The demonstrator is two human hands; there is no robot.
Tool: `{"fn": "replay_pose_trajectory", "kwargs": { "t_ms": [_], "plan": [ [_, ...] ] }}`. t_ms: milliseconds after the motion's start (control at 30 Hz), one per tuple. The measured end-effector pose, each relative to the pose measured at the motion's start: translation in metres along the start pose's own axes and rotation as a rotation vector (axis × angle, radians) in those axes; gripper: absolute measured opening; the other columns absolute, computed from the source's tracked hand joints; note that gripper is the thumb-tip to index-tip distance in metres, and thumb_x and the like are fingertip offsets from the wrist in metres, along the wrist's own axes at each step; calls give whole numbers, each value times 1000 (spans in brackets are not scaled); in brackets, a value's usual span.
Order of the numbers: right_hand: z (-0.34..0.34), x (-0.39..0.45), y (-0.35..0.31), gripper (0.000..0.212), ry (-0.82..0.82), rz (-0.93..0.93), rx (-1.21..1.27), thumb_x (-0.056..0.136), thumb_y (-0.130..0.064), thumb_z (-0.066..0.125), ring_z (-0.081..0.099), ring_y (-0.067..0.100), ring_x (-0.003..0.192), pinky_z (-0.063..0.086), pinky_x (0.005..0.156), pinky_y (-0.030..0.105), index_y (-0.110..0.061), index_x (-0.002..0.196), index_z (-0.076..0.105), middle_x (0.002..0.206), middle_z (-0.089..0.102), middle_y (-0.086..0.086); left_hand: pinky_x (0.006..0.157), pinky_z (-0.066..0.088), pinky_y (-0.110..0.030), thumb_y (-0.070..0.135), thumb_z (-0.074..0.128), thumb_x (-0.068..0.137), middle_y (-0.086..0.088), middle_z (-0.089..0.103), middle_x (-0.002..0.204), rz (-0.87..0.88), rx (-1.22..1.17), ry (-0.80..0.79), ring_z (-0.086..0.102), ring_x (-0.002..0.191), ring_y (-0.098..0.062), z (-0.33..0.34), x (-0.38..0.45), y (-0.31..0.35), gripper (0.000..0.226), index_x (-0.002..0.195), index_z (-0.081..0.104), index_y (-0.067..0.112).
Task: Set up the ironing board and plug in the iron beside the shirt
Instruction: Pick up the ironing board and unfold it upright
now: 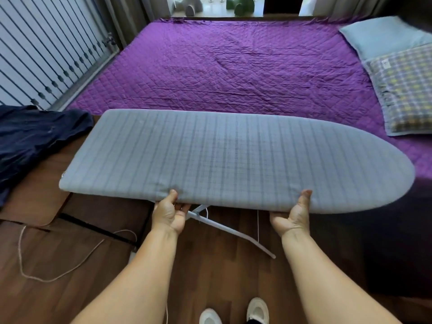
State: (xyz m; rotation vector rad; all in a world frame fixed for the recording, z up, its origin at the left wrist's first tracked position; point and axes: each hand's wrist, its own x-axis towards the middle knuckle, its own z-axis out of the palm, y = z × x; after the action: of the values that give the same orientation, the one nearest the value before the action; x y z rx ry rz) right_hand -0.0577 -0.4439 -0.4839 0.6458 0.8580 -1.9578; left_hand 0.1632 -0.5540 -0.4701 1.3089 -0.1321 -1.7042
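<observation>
Left hand [168, 212] and right hand [295, 215] each grip the near edge of the ironing board [224, 157], thumbs on top, fingers curled beneath. Board held level above wood floor [215, 272], its far edge over the purple bed [224, 66]. White leg [230, 230] slants below. Dark shirt [32, 139] lies left.
</observation>
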Motion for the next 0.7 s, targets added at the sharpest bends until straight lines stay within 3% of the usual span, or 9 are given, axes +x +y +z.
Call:
{"fn": "replay_pose_trajectory", "kwargs": {
  "t_ms": [67,133,200,300,467,633,700],
  "plan": [
    [-2,-2,2,40,16,-2,5,75,-52,70,74,21,62,59,60,48,-22,100,62,72,76,3,51,57,-34,2,50,94,-11,60,121,7,-6,16,63,96,-24,-2,-4,2,41,135,48,8],
    [-2,-5,1,39,37,-3,-5,75,-52,70,73,21,59,59,58,46,-22,99,60,68,75,2,57,56,-39,1,50,94,-14,58,125,15,1,36,62,103,-29,0,-10,2,41,134,48,8],
    [-1,-10,1,43,58,9,-22,74,-53,71,73,22,61,60,66,45,-22,101,59,70,76,2,71,53,-43,1,50,94,-15,58,125,30,2,62,59,114,-33,3,-18,3,41,134,46,8],
    [6,-14,1,54,89,28,-21,71,-52,74,71,24,79,57,73,47,-22,113,57,91,73,3,84,51,-49,0,52,93,-15,58,126,43,6,118,59,114,-33,12,-23,5,43,135,44,9],
    [10,-24,-2,55,147,38,-26,74,-49,73,67,24,89,53,90,49,-21,118,57,99,69,4,84,54,-43,2,57,91,-14,59,125,60,64,228,62,104,-28,15,-29,1,45,134,44,6],
    [13,-34,-6,42,270,40,-137,79,-38,73,64,26,90,52,93,50,-19,111,52,98,63,6,81,50,-37,-5,56,87,-14,58,127,25,190,305,59,113,-29,23,-41,-7,48,133,45,6],
    [19,-38,-9,37,321,5,-188,85,-27,69,63,27,100,50,94,50,-20,117,53,105,62,6,78,48,-36,-6,54,87,-13,57,128,21,233,338,58,114,-29,28,-45,-8,50,134,44,7]
  ]
}}
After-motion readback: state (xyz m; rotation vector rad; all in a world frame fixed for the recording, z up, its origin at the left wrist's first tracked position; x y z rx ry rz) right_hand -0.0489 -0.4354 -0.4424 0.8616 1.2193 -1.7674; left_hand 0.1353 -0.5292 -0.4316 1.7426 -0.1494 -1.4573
